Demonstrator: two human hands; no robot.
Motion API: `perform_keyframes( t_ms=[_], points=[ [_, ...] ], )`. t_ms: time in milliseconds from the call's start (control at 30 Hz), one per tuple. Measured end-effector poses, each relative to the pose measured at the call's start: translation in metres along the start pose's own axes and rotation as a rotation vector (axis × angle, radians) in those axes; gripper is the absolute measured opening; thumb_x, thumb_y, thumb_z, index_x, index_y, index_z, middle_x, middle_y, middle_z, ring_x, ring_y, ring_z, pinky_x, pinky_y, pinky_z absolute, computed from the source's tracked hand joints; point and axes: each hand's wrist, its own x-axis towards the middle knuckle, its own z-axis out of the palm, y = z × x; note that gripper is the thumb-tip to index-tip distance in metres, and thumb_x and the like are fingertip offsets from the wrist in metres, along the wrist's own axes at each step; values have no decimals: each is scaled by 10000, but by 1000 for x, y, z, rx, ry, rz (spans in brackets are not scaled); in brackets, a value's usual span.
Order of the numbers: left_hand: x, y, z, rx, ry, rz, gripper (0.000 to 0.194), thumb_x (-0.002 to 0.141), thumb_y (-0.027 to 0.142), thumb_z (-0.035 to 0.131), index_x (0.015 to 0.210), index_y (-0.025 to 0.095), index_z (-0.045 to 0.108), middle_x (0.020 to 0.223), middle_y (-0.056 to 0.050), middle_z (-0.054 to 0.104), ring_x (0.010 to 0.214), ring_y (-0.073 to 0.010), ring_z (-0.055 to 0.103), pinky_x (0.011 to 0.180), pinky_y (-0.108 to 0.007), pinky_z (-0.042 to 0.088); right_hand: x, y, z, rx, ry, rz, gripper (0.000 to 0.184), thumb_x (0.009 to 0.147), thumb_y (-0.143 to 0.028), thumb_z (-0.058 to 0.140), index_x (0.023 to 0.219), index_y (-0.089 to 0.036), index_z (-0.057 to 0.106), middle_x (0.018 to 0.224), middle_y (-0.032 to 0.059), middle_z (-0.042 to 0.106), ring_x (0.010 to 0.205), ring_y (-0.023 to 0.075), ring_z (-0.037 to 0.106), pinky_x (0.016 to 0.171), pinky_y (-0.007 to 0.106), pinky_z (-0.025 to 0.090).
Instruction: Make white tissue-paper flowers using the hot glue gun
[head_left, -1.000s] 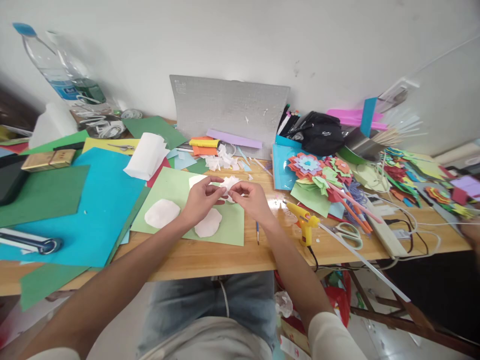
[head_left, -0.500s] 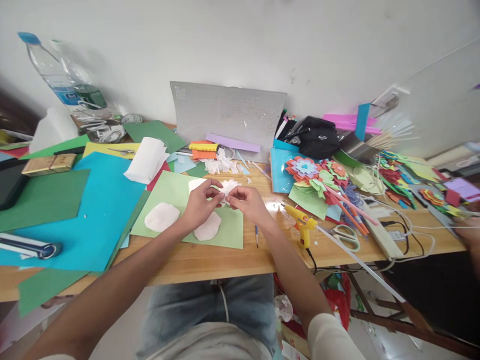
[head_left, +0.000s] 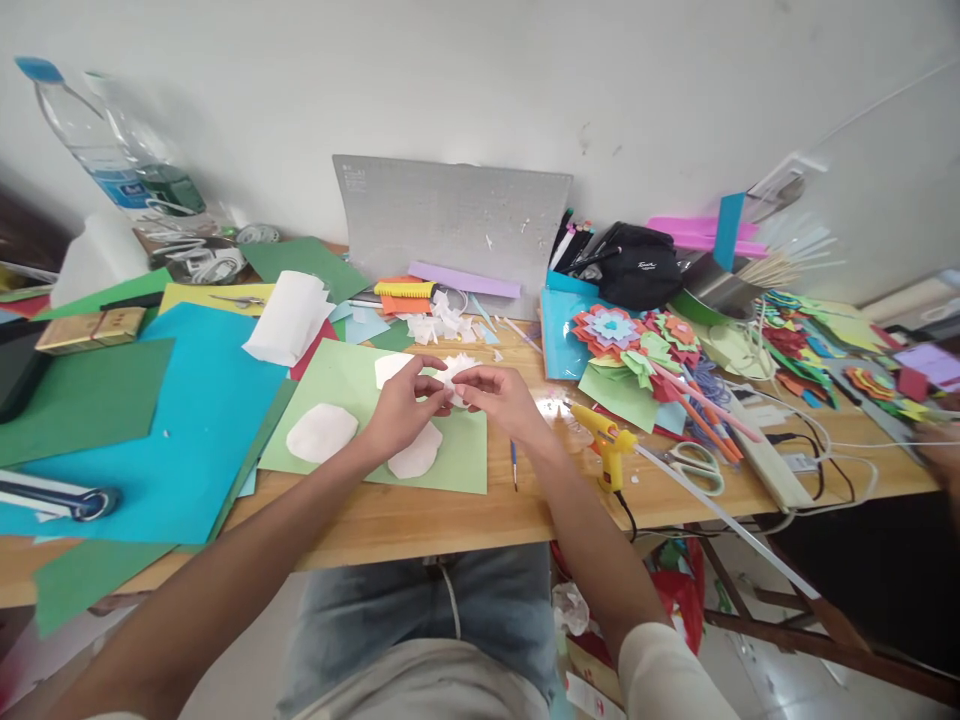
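My left hand [head_left: 407,408] and my right hand [head_left: 501,400] meet above a light green sheet [head_left: 461,470], thumbs and fingertips pinched together. Between them they hold a small white crumpled paper piece [head_left: 459,368] with a jagged edge. My fingers cover its lower part. On the green sheet lie a rounded white paper cutout [head_left: 322,433] at left and another white cutout [head_left: 416,452] below my hands. A third white paper piece [head_left: 388,370] is partly hidden behind my left hand.
Right of my hands are a yellow glue gun [head_left: 611,450], scissors [head_left: 696,468], a thin brush [head_left: 514,465] and paper flowers [head_left: 611,330]. Blue paper [head_left: 202,400] and a stapler [head_left: 60,495] lie left. White scraps [head_left: 439,318] lie before a grey board [head_left: 450,220]. Another person's hand [head_left: 941,450] shows far right.
My fingers have shifted slightly on the white paper piece, and more of its jagged edge shows above them. The view has moved a little.
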Motion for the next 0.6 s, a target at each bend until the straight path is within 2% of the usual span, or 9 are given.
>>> perform_keyframes(
  t_ms=[200,333,467,600],
  points=[
    [0,1,1,-31,-34,-28,395,775,358,698,1086,203,511,828,-41,709,765,-185,691,749,-376,589,2,5,1,1,13,-2,177,733,-352,694,783,-182,684,690,0,648,612,116,587,601,257,502],
    [2,0,0,-90,-10,-81,352,752,371,720,1012,174,586,806,-48,707,756,-184,690,790,-383,582,3,4,2,76,36,15,207,730,-381,697,790,-186,661,701,-5,649,630,117,610,626,266,535],
    [3,-2,0,-164,17,-87,299,739,396,733,896,168,621,797,-44,690,769,-179,674,760,-361,587,2,3,3,95,30,9,221,726,-388,709,793,-181,666,721,7,668,668,128,634,639,270,551],
    [2,0,0,-190,22,-94,312,741,395,736,922,168,622,792,-42,686,787,-184,671,754,-368,589,2,3,5,104,35,2,253,700,-387,740,846,-186,692,780,21,689,700,142,643,650,284,561]
  ],
)
